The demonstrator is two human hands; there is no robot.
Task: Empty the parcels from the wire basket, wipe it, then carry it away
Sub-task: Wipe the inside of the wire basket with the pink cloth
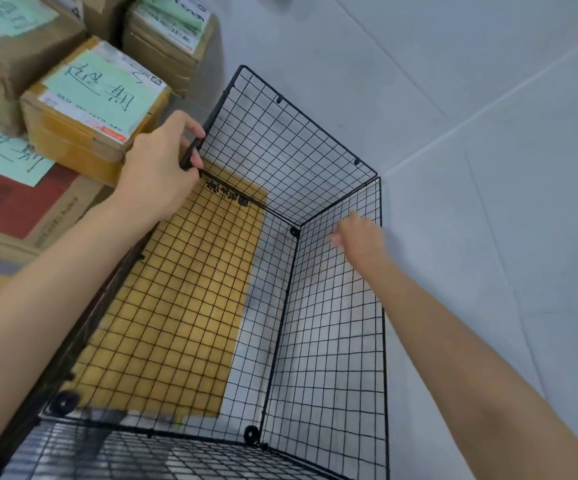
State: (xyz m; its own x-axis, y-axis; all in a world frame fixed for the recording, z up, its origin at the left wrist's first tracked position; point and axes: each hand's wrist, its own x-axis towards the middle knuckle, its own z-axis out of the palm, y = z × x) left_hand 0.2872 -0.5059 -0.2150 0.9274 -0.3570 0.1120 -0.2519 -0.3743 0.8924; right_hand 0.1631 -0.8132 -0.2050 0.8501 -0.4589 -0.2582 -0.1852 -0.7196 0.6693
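The black wire basket stands on the grey tiled floor, and I look down into it. No parcel shows inside it. My left hand grips the top rim at the basket's far left corner. My right hand reaches over the right rim against the right mesh wall. It is blurred, so its fingers cannot be made out. Taped cardboard parcels with green handwritten labels are stacked just left of the basket.
A yellow-brown cardboard face shows through the left mesh. More boxes and a red-printed carton crowd the left side. Grey floor tiles stretch away to the right of the basket and beyond it.
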